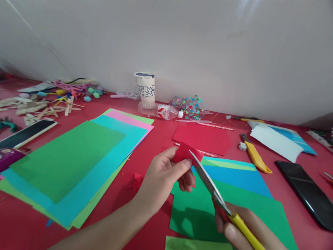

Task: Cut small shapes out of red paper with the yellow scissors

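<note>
My left hand pinches a small folded piece of red paper above the red table. My right hand grips yellow-handled scissors, whose blades point up and left and meet the red piece's edge. Under both hands lie green and blue paper sheets. A small red scrap lies on the table just left of my left hand.
A fanned stack of coloured paper lies to the left. A red sheet, a yellow utility knife, a black phone, a cup, a lying bottle and wooden sticks surround the spot. A white wall stands behind.
</note>
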Demonstrator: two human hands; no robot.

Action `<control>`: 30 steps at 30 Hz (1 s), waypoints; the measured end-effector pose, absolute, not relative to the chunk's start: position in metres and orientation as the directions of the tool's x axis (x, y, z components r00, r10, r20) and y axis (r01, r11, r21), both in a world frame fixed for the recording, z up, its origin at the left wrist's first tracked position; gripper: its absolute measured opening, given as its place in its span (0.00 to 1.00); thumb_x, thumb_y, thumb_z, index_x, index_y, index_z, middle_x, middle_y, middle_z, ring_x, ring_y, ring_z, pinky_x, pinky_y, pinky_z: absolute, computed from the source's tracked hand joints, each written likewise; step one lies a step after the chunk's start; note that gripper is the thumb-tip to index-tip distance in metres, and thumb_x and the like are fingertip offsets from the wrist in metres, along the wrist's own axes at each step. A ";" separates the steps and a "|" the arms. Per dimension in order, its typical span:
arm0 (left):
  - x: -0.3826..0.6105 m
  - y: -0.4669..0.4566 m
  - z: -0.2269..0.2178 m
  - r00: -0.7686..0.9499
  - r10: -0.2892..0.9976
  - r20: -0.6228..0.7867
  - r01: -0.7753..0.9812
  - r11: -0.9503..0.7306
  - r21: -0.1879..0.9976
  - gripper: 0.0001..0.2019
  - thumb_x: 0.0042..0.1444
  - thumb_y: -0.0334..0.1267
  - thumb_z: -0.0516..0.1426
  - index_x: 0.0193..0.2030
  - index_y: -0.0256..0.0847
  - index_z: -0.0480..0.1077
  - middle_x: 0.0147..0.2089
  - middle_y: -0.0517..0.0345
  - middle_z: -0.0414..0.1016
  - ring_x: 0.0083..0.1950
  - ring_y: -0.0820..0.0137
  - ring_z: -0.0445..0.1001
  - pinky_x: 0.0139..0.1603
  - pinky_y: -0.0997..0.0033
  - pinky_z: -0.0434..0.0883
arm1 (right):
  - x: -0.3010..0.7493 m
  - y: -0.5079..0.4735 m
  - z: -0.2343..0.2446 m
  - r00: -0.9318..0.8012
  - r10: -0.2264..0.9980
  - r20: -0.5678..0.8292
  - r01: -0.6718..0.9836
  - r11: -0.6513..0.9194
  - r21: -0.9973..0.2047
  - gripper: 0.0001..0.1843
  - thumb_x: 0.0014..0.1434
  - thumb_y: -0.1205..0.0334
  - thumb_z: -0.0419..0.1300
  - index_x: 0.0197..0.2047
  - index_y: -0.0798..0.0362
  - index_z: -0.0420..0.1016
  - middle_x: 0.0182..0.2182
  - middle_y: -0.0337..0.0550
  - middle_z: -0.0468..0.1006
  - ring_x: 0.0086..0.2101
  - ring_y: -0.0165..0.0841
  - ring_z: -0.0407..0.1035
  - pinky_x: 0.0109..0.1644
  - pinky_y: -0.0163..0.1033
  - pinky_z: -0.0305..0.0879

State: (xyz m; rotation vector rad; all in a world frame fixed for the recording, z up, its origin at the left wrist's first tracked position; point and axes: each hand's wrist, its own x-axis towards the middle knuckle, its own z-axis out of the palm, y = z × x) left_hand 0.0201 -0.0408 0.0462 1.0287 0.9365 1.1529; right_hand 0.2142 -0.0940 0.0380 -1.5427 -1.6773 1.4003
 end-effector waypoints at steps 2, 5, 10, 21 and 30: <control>0.021 -0.041 0.046 0.149 0.987 -0.051 -0.229 0.084 0.970 0.05 0.57 0.38 0.57 0.34 0.39 0.69 0.20 0.62 0.73 0.19 0.75 0.70 0.21 0.79 0.66 | 0.214 -0.094 0.038 -0.261 0.924 -0.279 0.469 -0.131 -0.874 0.35 0.47 0.24 0.49 0.24 0.51 0.66 0.21 0.33 0.59 0.22 0.30 0.54 0.26 0.35 0.56; 0.023 -0.041 0.046 0.137 0.989 -0.055 -0.220 0.084 0.972 0.07 0.57 0.39 0.57 0.32 0.38 0.68 0.19 0.62 0.72 0.19 0.75 0.69 0.21 0.79 0.66 | 0.213 -0.094 0.038 -0.271 0.921 -0.278 0.451 -0.134 -0.882 0.33 0.49 0.25 0.49 0.23 0.50 0.64 0.20 0.33 0.59 0.22 0.30 0.54 0.25 0.34 0.57; 0.023 -0.042 0.046 0.133 0.989 -0.067 -0.230 0.097 0.969 0.06 0.56 0.38 0.57 0.30 0.38 0.68 0.19 0.62 0.71 0.19 0.76 0.68 0.21 0.78 0.66 | 0.216 -0.093 0.039 -0.292 0.916 -0.274 0.457 -0.118 -0.882 0.34 0.49 0.25 0.49 0.25 0.50 0.66 0.20 0.33 0.60 0.20 0.29 0.53 0.22 0.32 0.55; 0.018 -0.040 0.045 0.147 0.988 -0.052 -0.179 0.078 0.981 0.06 0.55 0.39 0.58 0.32 0.39 0.71 0.18 0.64 0.68 0.19 0.76 0.66 0.21 0.79 0.66 | 0.217 -0.095 0.035 -0.220 0.928 -0.301 0.520 -0.150 -0.841 0.38 0.44 0.21 0.47 0.24 0.52 0.67 0.22 0.34 0.56 0.24 0.32 0.53 0.28 0.36 0.58; 0.018 -0.041 0.047 0.134 0.990 -0.049 -0.191 0.075 0.979 0.07 0.56 0.39 0.58 0.31 0.38 0.70 0.18 0.64 0.68 0.19 0.76 0.65 0.20 0.79 0.65 | 0.213 -0.095 0.036 -0.206 0.922 -0.328 0.517 -0.182 -0.837 0.39 0.43 0.20 0.47 0.25 0.52 0.66 0.22 0.33 0.53 0.25 0.32 0.52 0.29 0.37 0.56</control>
